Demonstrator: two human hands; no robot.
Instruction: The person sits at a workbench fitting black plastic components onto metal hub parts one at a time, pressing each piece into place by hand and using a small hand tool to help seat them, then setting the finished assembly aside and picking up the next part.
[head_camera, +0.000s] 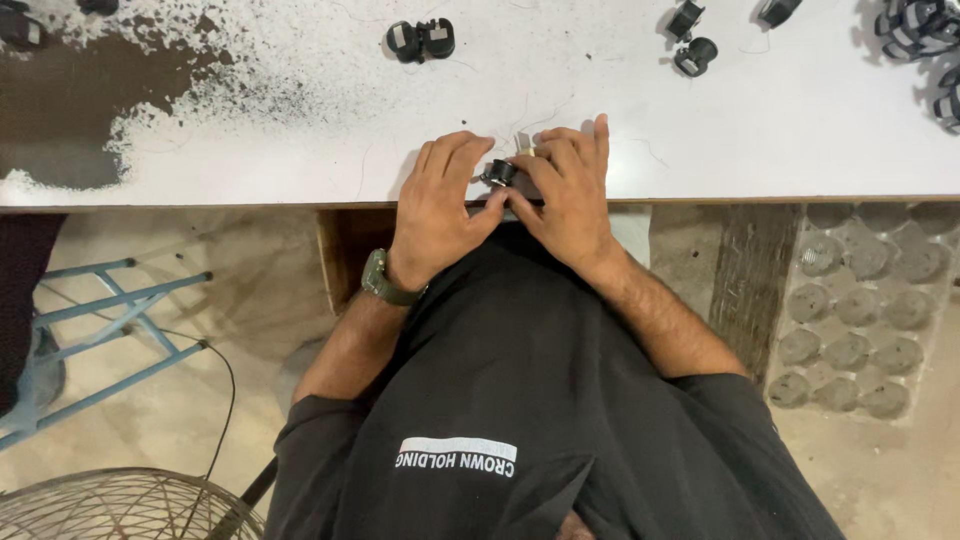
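Small black bobbin part: pinched between left hand and right hand at white surface edge; assembly underway; spare bobbins at 11 o'clock.

You look down on a white-topped worktable whose coating has worn away to bare brown at its far left, ringed by dark speckles. Below its wooden front edge lies a pale, dusty concrete floor. At your left stands a light blue metal frame, and a round wire fan guard sits at the bottom left corner. At your right, a weathered wooden post rises beside a grey moulded tray of round cups. Light is even and soft.
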